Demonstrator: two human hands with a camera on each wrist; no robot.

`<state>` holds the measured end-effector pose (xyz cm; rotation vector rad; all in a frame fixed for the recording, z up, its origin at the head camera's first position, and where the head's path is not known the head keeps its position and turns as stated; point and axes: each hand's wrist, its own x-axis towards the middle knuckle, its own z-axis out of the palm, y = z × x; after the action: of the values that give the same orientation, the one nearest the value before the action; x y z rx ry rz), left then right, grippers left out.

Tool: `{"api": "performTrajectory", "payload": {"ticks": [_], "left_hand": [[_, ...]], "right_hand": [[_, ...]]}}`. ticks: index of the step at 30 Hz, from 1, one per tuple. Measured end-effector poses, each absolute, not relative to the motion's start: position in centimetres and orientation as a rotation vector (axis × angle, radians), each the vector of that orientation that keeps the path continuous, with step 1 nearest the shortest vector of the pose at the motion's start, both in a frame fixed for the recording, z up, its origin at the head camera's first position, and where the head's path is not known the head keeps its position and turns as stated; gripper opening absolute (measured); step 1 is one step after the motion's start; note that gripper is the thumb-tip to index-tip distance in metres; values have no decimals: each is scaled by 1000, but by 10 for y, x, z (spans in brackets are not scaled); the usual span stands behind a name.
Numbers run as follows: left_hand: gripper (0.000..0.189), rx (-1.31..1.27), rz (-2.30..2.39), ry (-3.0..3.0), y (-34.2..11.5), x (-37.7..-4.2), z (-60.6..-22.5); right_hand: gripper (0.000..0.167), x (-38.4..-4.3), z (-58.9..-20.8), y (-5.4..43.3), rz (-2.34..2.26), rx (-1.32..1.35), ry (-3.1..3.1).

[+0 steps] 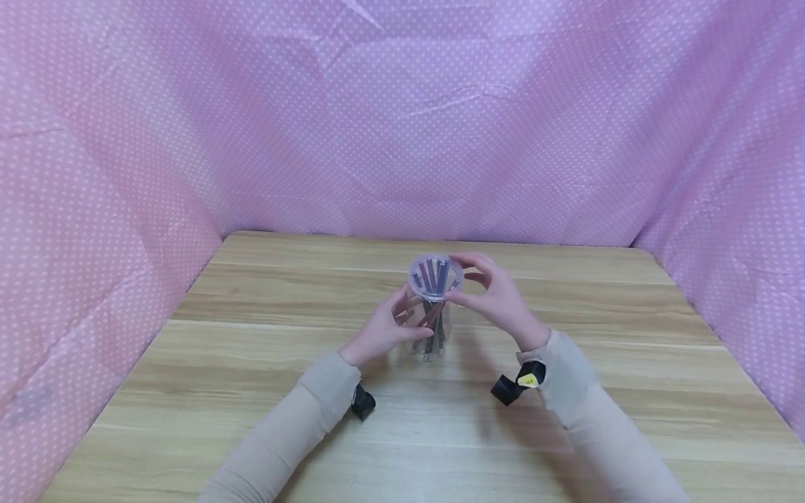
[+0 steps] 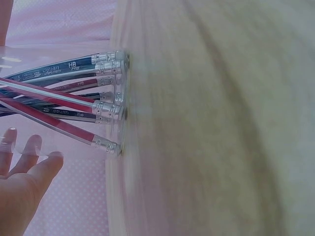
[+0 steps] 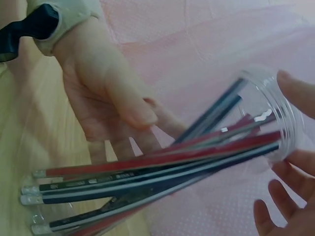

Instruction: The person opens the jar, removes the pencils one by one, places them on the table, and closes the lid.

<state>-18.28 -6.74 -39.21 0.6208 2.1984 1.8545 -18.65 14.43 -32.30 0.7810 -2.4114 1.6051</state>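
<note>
A clear plastic jar (image 1: 434,328) stands roughly upright near the middle of the wooden table, full of red and dark pencils (image 2: 64,105). Their silver-banded eraser ends point down. Whether the jar's base touches the tabletop I cannot tell. My left hand (image 1: 385,328) holds the jar's body from the left, thumb in front and fingers behind. At the top, my right hand (image 1: 497,297) grips the clear round top (image 3: 283,118) between thumb and fingers. Parts of both hands' fingers are hidden or seen through the plastic. The right wrist view also catches the left hand (image 3: 98,83) around the pencils.
The wood-grain table (image 1: 251,349) stretches out on both sides of the jar. Pink dotted cloth (image 1: 402,126) hangs behind it and along the left and right. A black camera (image 1: 506,389) is strapped at the right wrist, another black camera (image 1: 363,402) at the left.
</note>
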Motion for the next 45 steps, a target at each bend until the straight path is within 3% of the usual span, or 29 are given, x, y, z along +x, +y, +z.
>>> {"api": "performTrajectory", "payload": {"ticks": [25, 45], "left_hand": [[87, 629, 1872, 2181, -67, -183, -395], [83, 603, 1846, 2209, -66, -183, -394]], "right_hand": [[61, -210, -324, 160, 1895, 1160, -2307], [48, -208, -317, 154, 1939, 1065, -2480]]}}
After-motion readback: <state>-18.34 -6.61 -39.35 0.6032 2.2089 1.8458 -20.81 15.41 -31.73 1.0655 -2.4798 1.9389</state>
